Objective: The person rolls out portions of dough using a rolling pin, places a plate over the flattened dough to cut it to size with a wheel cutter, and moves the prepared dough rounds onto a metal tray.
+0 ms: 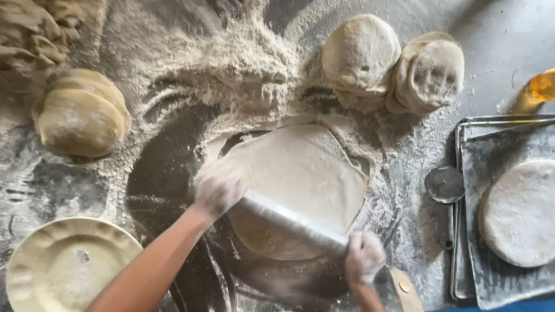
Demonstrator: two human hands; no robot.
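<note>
Under the rolling pin (292,221), dough sheet (298,185) lies thin, floury.

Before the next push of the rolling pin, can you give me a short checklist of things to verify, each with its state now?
1. Both hands on the pin: left hand and right hand each grip one end of the rolling pin. Ok.
2. Pin lies on the dough sheet. Ok.
3. Flour around the sheet on the table. Ok.
4. Sheet round: edges look uneven. Not ok.
5. Sheet sticking underneath: cannot tell.
6. Round cutter is apart from the sheet. Ok.
</note>
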